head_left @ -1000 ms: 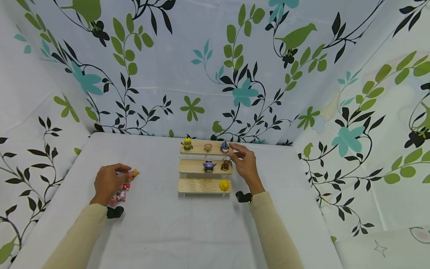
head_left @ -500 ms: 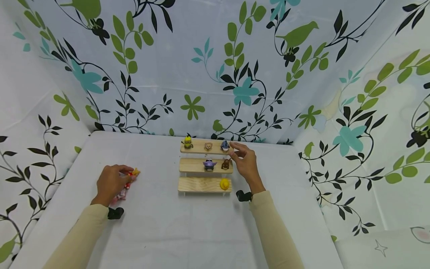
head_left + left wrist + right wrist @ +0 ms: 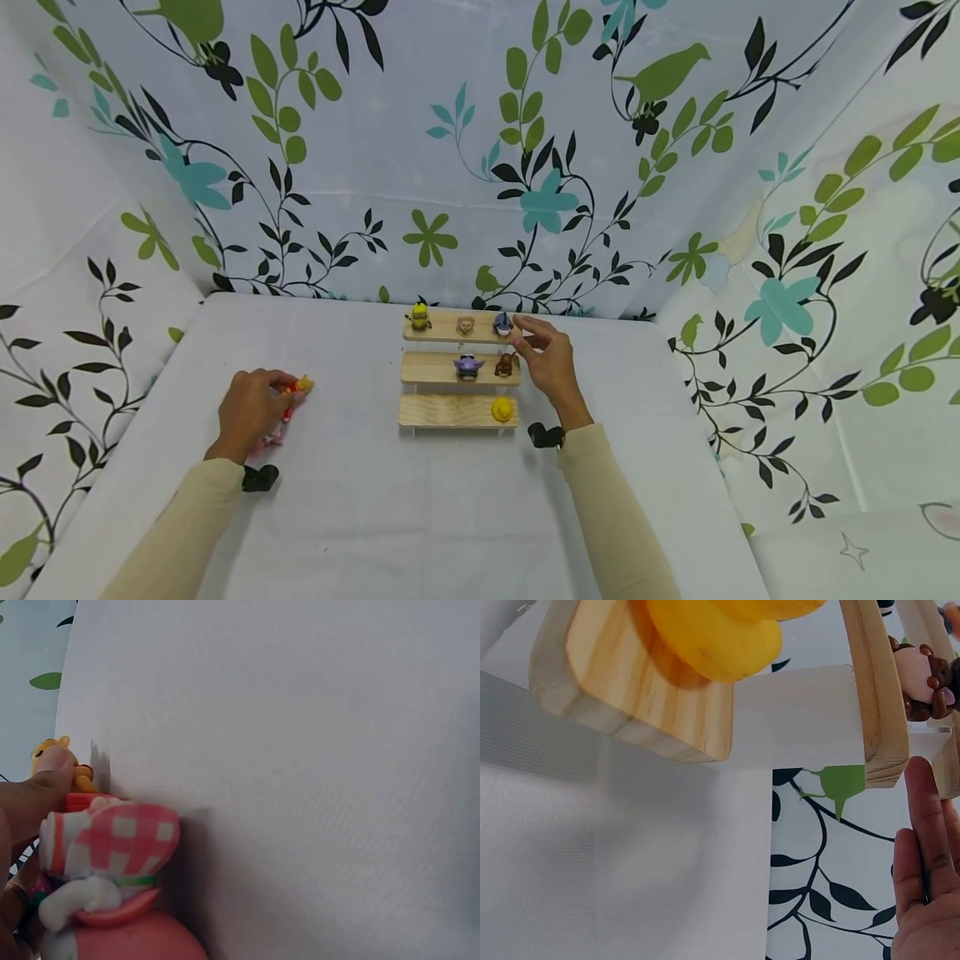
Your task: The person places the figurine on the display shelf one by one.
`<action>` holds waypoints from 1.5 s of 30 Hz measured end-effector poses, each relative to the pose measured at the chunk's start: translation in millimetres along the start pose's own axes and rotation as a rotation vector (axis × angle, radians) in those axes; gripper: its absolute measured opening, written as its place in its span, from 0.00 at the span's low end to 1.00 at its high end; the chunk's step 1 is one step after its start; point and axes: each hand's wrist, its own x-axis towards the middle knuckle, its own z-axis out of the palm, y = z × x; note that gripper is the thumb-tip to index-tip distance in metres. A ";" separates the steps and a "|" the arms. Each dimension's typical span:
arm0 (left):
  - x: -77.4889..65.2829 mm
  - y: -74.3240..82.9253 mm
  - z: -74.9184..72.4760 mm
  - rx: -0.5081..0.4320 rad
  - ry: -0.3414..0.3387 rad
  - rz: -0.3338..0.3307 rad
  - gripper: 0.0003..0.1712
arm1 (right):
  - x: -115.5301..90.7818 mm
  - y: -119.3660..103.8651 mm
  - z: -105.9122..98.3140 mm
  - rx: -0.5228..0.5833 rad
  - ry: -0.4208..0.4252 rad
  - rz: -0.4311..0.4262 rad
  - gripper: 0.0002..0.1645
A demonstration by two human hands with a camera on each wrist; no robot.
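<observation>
My left hand (image 3: 246,412) pinches a small yellow bear figurine (image 3: 304,383) at the left of the table; the left wrist view shows the thumb against the bear (image 3: 84,780). Beside that hand stands a figurine in a pink checked hood (image 3: 131,836), and a red piece (image 3: 84,800) shows between the two. At the right end of the stepped wooden shelf (image 3: 435,367), my right hand (image 3: 553,367) has its fingertips beside a blue figurine (image 3: 502,324) on the top tier. Its visible fingers are straight in the right wrist view; contact with the figurine cannot be made out.
The top tier also bears a yellow-green figurine (image 3: 419,317) and a tan head-like one (image 3: 466,325). A purple figurine (image 3: 468,367) and a brown one (image 3: 504,364) stand on the middle tier, a yellow figure (image 3: 502,408) on the bottom. Patterned cloth (image 3: 330,200) hangs behind.
My left hand has shifted slightly right and its fingers have closed on the yellow bear figurine. The right hand stays by the top tier.
</observation>
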 end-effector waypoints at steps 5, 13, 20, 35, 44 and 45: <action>-1.2 2.7 2.7 -0.017 0.059 0.013 0.17 | 1.2 -0.8 -0.2 -0.025 0.000 0.004 0.25; -0.7 11.0 5.3 -0.081 0.127 0.012 0.24 | 1.1 -3.0 -0.4 -0.023 -0.001 0.008 0.25; -2.0 32.0 3.9 -0.133 0.186 0.030 0.23 | 0.4 -2.2 0.0 -0.017 0.002 0.003 0.25; -5.6 70.7 3.0 -0.213 0.291 0.111 0.19 | -2.2 -3.2 1.2 0.001 0.010 0.007 0.25; -7.5 89.5 4.8 -0.247 0.326 0.168 0.18 | -1.9 -2.2 0.4 -0.006 0.003 0.008 0.25; -7.6 91.8 5.2 -0.249 0.328 0.173 0.18 | -1.8 -2.0 0.5 -0.010 0.002 0.009 0.25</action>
